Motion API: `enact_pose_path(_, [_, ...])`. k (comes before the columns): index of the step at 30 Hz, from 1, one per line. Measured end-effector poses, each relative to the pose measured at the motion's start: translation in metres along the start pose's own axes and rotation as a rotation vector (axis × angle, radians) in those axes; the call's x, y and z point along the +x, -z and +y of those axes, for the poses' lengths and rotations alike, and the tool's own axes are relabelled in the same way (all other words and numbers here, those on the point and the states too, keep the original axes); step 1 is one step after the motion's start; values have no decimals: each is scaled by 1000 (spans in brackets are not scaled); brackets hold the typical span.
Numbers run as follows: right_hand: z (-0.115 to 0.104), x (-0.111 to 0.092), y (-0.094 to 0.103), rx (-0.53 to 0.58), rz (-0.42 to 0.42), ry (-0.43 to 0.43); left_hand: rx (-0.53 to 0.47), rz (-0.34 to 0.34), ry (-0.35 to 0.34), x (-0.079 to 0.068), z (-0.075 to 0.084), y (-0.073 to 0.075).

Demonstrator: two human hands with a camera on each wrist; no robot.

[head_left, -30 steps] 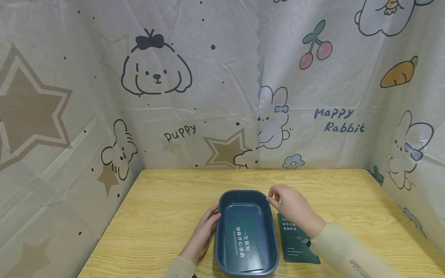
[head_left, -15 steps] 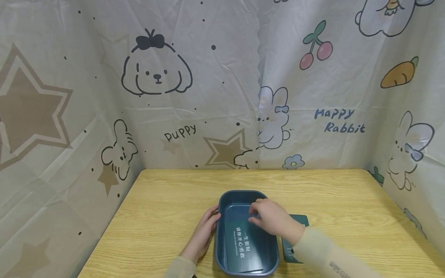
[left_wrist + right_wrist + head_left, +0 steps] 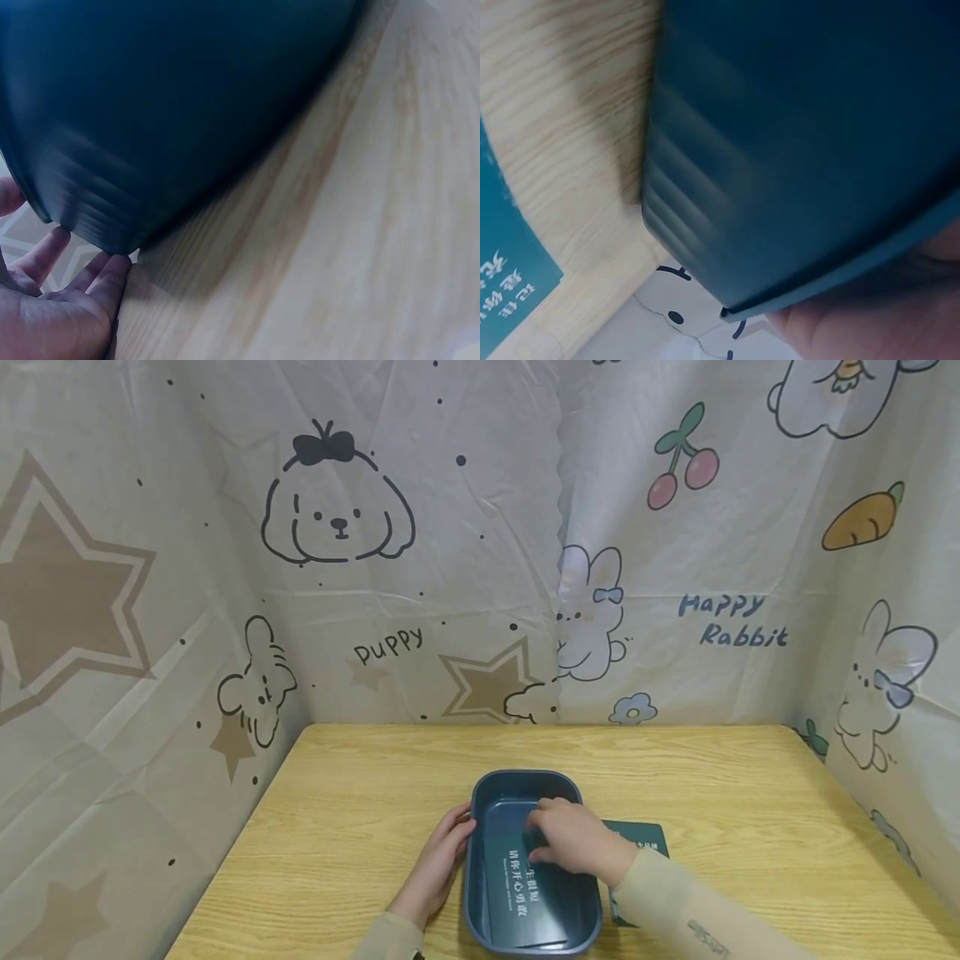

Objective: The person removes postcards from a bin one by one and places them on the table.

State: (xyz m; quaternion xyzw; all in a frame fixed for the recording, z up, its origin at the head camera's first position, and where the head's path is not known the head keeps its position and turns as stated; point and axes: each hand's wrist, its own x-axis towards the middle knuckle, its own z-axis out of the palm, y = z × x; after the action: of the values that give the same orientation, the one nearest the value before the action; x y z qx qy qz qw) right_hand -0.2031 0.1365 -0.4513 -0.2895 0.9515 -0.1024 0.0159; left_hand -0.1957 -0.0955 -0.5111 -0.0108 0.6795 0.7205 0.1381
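A deep blue rectangular tray (image 3: 534, 783) with rounded corners stands on the table. Flat inside its nearer part lies a dark green card (image 3: 525, 918) with white Chinese lettering. My left hand (image 3: 444, 852) touches the tray's outer left wall near the rim; in the left wrist view its fingertips (image 3: 112, 270) meet that wall. Over the right side of the tray reaches my right hand (image 3: 570, 835), bent fingers and thumb apart above the card's far end. Whether it touches the card is hidden. A second dark green card (image 3: 641, 835) lies right of the tray, partly under the right forearm.
The wood-grain table (image 3: 375, 760) ends at a printed curtain (image 3: 480, 527) behind, with more curtain at both sides. My right sleeve (image 3: 690, 902) crosses above the tray's right wall and the second card.
My right hand has moved left and nearer, from beside the tray's far right corner to over the card inside. My left hand, the tray and both cards have stayed put.
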Motion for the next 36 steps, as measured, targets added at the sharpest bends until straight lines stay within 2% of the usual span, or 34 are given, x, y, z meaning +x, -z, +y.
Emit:
enact_pose_path(7, [-3,2,-2,-64,-57,-29,-4,0,-2,-1,1,0])
enact_pose_path(14, [-8,2,1,-114,-78,-50,-3,3,-1,-1,1,-1])
enact_pose_path(36, [-9,1,-2,-140,-55,-44,-16,13,-30,-3,0,-3])
